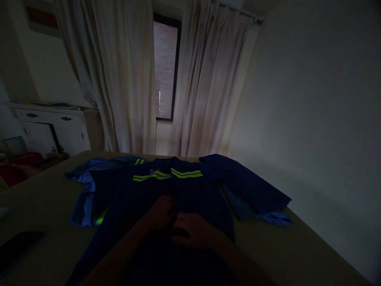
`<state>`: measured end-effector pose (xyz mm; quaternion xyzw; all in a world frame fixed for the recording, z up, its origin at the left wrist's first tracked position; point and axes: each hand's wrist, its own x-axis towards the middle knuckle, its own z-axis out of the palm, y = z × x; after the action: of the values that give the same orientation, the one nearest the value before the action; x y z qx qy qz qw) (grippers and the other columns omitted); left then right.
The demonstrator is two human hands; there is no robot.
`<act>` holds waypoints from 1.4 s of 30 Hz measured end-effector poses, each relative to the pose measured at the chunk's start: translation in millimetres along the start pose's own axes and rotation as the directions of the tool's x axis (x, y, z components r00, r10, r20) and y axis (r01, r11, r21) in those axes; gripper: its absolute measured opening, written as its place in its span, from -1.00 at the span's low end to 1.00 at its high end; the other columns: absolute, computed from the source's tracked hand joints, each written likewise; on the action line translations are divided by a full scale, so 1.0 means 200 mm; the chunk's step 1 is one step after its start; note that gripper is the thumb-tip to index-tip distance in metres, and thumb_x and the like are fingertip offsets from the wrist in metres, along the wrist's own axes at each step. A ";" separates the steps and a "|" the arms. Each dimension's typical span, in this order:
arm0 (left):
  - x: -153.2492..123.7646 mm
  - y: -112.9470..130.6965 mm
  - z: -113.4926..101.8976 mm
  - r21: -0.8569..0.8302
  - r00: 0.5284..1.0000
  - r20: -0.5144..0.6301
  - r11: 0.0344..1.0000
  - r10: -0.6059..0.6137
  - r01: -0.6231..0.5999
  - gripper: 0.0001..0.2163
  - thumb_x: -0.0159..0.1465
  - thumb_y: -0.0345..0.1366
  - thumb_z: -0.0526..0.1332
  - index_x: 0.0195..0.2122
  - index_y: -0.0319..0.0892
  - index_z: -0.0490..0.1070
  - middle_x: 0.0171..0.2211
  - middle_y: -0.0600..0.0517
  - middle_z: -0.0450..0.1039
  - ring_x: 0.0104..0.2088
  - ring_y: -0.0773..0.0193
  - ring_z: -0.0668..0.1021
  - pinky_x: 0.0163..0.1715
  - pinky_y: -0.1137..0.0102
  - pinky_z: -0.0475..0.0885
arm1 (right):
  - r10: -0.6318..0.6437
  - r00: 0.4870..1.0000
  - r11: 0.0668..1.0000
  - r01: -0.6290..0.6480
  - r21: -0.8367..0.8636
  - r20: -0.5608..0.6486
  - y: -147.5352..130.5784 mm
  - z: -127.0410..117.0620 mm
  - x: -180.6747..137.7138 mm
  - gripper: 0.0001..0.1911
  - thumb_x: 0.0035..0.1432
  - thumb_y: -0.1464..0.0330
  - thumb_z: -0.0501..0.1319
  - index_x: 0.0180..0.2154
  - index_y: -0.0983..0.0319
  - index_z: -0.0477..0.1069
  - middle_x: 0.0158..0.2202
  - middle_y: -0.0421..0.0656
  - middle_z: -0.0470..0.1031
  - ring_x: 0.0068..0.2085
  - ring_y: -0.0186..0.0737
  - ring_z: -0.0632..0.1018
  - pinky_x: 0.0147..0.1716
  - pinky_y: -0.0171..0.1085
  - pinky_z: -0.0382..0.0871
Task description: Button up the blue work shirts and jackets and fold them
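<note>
A dark blue work jacket (pixel 196 194) with yellow-green stripes across the chest lies spread out, its collar at the far end and its sleeves to the sides. Both hands are at its middle, along the front opening. My left hand (pixel 163 211) has its fingers curled down on the cloth at the opening. Close beside it, a little nearer to me, my right hand (pixel 193 230) is closed with bent fingers at the same edge. Dim light hides the fingertips and any buttons. Lighter blue cloth (pixel 86 206) shows beneath the jacket on both sides.
The jacket rests on a large flat olive-brown surface (pixel 50 202). A dark flat object (pixel 19 248) lies at the near left. A pale wall (pixel 312 139) borders the right side. Curtains (pixel 127 87) and a white cabinet (pixel 56 123) stand beyond.
</note>
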<state>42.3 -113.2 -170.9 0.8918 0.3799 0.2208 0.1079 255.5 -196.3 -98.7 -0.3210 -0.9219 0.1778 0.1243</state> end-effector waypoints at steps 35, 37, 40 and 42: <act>-0.19 0.40 -0.05 -0.637 0.865 0.006 0.664 -0.502 0.390 -0.64 0.20 0.03 0.19 -0.54 -0.14 0.31 -0.55 0.15 0.26 -0.45 0.28 0.34 -0.42 0.41 0.20 | 0.227 0.950 0.962 -0.254 -0.105 -0.215 -0.07 0.24 -0.06 -0.88 0.33 0.39 0.17 -0.16 0.21 0.48 -0.19 -0.16 0.61 -0.22 -0.25 0.60 -0.25 -0.35 0.36; -0.18 0.41 -0.06 -0.688 0.850 0.004 0.616 -0.526 0.384 -0.61 0.18 0.09 0.20 -0.54 -0.15 0.33 -0.55 0.14 0.27 -0.46 0.28 0.35 -0.43 0.41 0.22 | 0.284 0.924 0.950 -0.308 -0.059 -0.258 -0.07 0.22 -0.08 -0.89 0.35 0.34 0.18 -0.19 0.19 0.49 -0.20 -0.18 0.60 -0.21 -0.26 0.60 -0.24 -0.36 0.34; -0.19 0.41 -0.07 -0.728 0.859 0.027 0.578 -0.512 0.368 -0.60 0.17 0.11 0.22 -0.48 -0.16 0.40 -0.52 0.13 0.33 -0.44 0.27 0.39 -0.40 0.41 0.28 | 0.315 0.902 0.929 -0.357 -0.099 -0.295 -0.08 0.22 -0.09 -0.86 0.35 0.27 0.21 -0.22 0.18 0.49 -0.23 -0.17 0.59 -0.23 -0.23 0.59 -0.26 -0.34 0.31; -0.19 0.39 -0.08 -0.734 0.874 0.063 0.571 -0.482 0.368 -0.61 0.18 0.10 0.23 -0.44 -0.17 0.44 -0.50 0.12 0.38 -0.42 0.27 0.41 -0.39 0.41 0.30 | 0.323 0.897 0.917 -0.375 -0.134 -0.301 -0.09 0.23 -0.10 -0.87 0.34 0.29 0.21 -0.25 0.19 0.48 -0.25 -0.16 0.58 -0.26 -0.23 0.58 -0.29 -0.33 0.29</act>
<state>61.1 -195.1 -140.8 0.6379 0.4704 0.3835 0.4740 244.4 -233.0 -134.8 -0.5133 -0.8356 0.0633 0.1851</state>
